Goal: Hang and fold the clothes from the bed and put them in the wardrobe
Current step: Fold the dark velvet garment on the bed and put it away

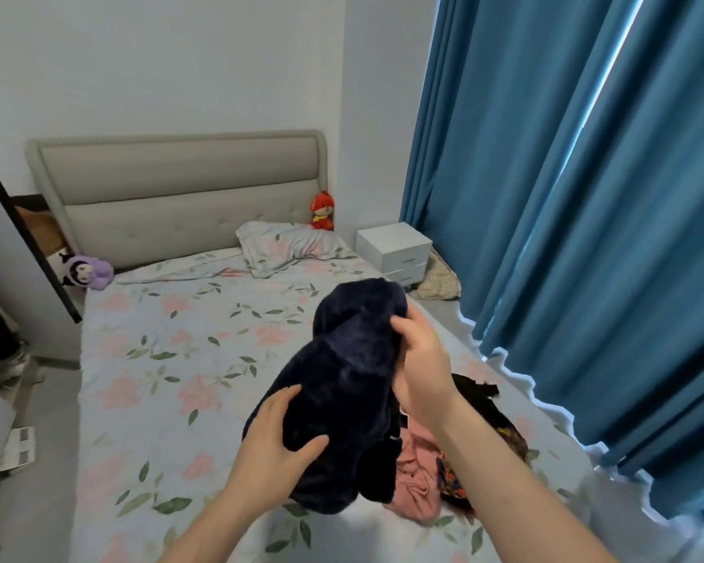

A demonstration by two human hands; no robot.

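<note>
The fingers (285, 400) of the left hand (275, 444) are curled round the lower edge of a dark navy fleece garment (342, 384), the thumb pressed against its front and the other fingers tucked behind the cloth. The right hand (421, 371) pinches the upper part of the same garment, thumb on the near side, the remaining fingers hidden in the folds. Held between both hands, the garment hangs bunched and lifted clear above the bed (147, 379), its lower end drooping toward the sheet.

Below and right of it, a heap of clothes lies on the mattress near the right edge: a pink garment (417, 481), a black garment (474, 390) and a dark piece with an orange and yellow pattern (450, 475), all overlapping.

The bed has a pale floral sheet, a matching pillow (289, 247) by the grey padded headboard (188, 188), a red plush toy (322, 211) in the far right corner and a purple plush toy (88, 272) at the far left corner. A white bedside cabinet (395, 249) stands beside the bed, next to teal curtains (565, 197). A dark-edged panel (25, 233) leans at the left
</note>
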